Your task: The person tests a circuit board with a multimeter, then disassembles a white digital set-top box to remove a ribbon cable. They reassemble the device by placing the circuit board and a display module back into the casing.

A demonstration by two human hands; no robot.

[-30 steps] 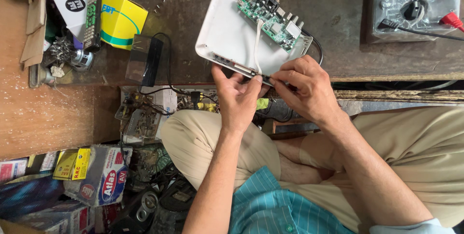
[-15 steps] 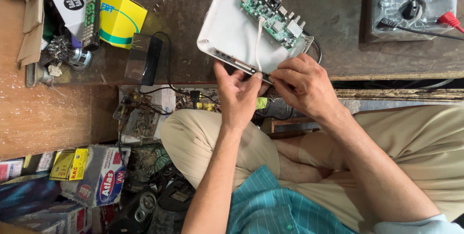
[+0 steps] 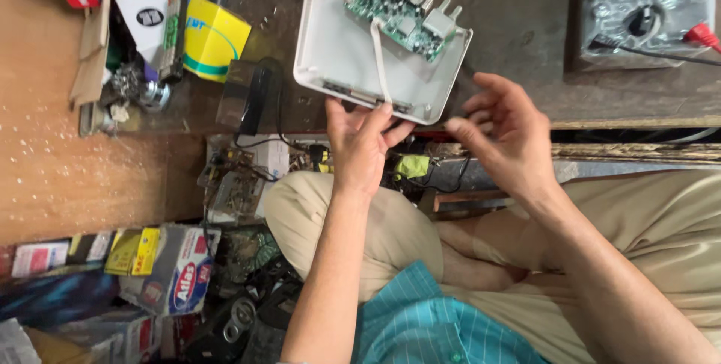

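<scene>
Head view: a white plastic case [image 3: 353,56] lies open on the dark workbench [image 3: 518,11], with a green circuit board [image 3: 402,7] seated in its far end and a white ribbon cable [image 3: 379,63] running across its floor toward the near edge. The left hand [image 3: 360,146] is at that near edge, fingers stretched out and fingertips resting against the rim, gripping nothing fully. The right hand [image 3: 503,131] hovers just beside the case's near right corner, apart from it, fingers spread loosely open; whether something thin sits between thumb and forefinger cannot be told. Left of the case stand a yellow box [image 3: 214,37] and a black adapter [image 3: 255,93]. Right of it, well apart, sits a grey multimeter [image 3: 646,3] with a red probe plug [image 3: 702,33].
</scene>
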